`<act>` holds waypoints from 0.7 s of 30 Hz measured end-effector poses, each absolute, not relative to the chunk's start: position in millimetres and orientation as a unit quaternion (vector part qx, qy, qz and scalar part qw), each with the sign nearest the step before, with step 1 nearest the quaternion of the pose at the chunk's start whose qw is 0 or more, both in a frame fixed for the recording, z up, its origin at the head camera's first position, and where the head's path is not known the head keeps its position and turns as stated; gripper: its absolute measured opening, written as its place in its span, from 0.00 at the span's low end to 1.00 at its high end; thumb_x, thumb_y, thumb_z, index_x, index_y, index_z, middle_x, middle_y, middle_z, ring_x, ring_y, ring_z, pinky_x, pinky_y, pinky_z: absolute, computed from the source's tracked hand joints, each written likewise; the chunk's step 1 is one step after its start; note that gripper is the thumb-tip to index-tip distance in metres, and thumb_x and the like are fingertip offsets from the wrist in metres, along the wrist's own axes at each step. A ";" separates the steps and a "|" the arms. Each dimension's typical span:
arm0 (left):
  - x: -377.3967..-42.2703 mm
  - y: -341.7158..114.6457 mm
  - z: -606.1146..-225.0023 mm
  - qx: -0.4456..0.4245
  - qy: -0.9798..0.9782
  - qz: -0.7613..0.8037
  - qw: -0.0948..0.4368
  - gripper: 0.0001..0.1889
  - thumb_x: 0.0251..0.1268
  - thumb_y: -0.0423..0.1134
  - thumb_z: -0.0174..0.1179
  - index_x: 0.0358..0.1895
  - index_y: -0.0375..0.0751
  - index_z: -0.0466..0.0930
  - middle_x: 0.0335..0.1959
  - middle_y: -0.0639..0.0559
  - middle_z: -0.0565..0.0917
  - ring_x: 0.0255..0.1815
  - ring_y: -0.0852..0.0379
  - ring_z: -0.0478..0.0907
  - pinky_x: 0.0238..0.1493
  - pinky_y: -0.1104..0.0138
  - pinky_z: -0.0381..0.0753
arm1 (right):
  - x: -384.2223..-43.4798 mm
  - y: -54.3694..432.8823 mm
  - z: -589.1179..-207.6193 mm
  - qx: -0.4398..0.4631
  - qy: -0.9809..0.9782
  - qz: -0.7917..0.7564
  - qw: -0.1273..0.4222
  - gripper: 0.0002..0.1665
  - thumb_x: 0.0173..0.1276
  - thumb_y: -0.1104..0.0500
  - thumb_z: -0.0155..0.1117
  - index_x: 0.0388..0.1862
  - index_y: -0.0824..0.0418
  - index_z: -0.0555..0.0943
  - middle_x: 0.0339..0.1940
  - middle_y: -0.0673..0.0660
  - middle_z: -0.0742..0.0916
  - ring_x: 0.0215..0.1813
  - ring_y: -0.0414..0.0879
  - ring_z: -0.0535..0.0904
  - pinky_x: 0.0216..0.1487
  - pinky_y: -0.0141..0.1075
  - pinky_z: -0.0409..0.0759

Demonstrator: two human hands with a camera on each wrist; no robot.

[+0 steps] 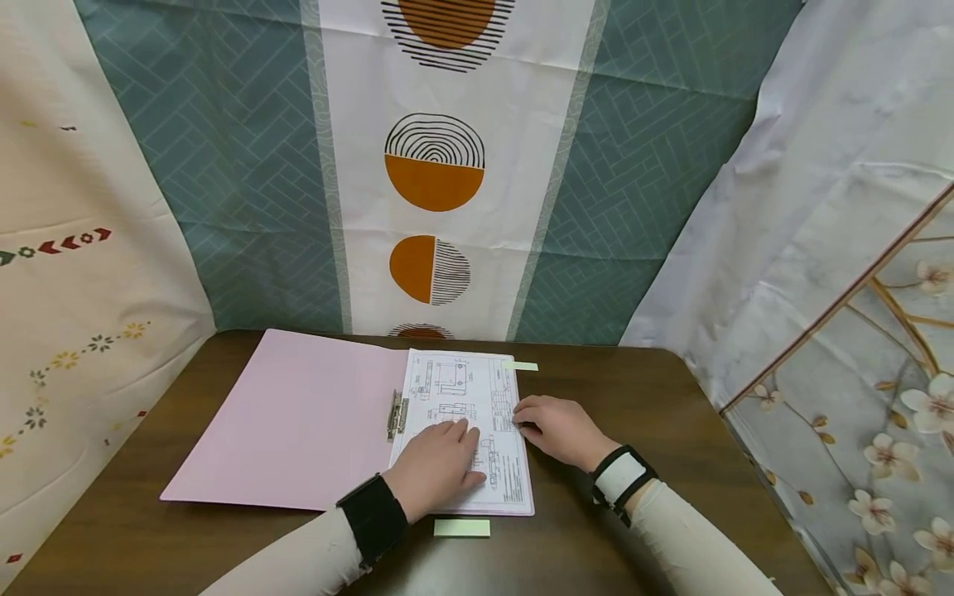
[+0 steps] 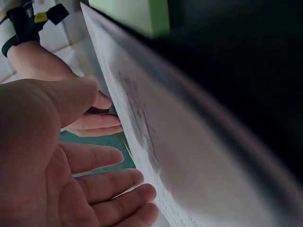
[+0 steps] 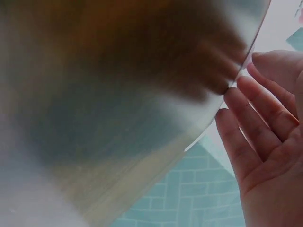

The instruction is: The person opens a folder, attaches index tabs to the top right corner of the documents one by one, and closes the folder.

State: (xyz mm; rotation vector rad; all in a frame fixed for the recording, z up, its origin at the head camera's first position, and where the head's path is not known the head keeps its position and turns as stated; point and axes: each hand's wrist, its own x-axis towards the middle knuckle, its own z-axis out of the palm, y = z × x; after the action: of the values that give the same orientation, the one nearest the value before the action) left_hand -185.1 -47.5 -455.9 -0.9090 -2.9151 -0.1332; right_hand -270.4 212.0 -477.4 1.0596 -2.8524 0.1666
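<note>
A pink folder (image 1: 298, 418) lies spread on the table. Its right side carries printed sheets of technical drawings (image 1: 510, 463), with a metal clip (image 1: 397, 415) at their left edge. My left hand (image 1: 438, 465) rests on the top sheet, its fingers extended; the left wrist view shows those fingers (image 2: 113, 184) against the paper. At the right edge of the sheets, my right hand (image 1: 559, 426) touches with its fingertips. In the right wrist view these fingers (image 3: 255, 127) are nearly straight, thumb beside them. I cannot make out any paper pinched there.
A pale green strip (image 1: 526, 366) sticks out past the sheets' upper right edge. Just in front of the folder lies a light green sticky-note pad (image 1: 462, 527). The dark wooden table (image 1: 641, 397) meets patterned cloth hangings (image 1: 246, 207) at the back and sides.
</note>
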 end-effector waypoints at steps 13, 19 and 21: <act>-162.7 -50.9 -466.5 -0.334 -0.940 -0.046 0.052 0.38 0.65 0.62 0.78 0.68 0.38 0.84 0.67 0.45 0.85 0.69 0.43 0.82 0.62 0.50 0.85 | -224.2 208.8 -475.9 0.345 -0.935 0.068 0.052 0.13 0.72 0.57 0.81 0.54 0.55 0.94 0.58 0.52 0.91 0.57 0.48 0.89 0.59 0.46 0.88; -161.1 -51.5 -468.8 -0.344 -0.936 -0.038 0.057 0.34 0.63 0.62 0.80 0.66 0.44 0.86 0.64 0.48 0.87 0.65 0.47 0.83 0.55 0.52 0.87 | -206.3 208.7 -475.9 0.342 -0.935 0.079 0.050 0.11 0.72 0.58 0.81 0.52 0.55 0.94 0.56 0.51 0.92 0.56 0.47 0.89 0.57 0.45 0.89; -161.1 -52.3 -468.6 -0.347 -0.935 -0.041 0.061 0.33 0.63 0.61 0.80 0.64 0.45 0.86 0.62 0.49 0.87 0.63 0.49 0.84 0.53 0.54 0.87 | -200.6 209.5 -476.4 0.340 -0.936 0.081 0.048 0.11 0.72 0.58 0.81 0.52 0.55 0.94 0.56 0.50 0.92 0.55 0.46 0.89 0.57 0.45 0.89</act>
State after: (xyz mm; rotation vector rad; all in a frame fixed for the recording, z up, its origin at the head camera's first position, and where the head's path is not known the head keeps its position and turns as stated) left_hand -161.1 -52.3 -468.6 -1.0508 -2.8283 -0.1250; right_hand -200.6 209.5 -476.4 1.0367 -2.8523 0.2471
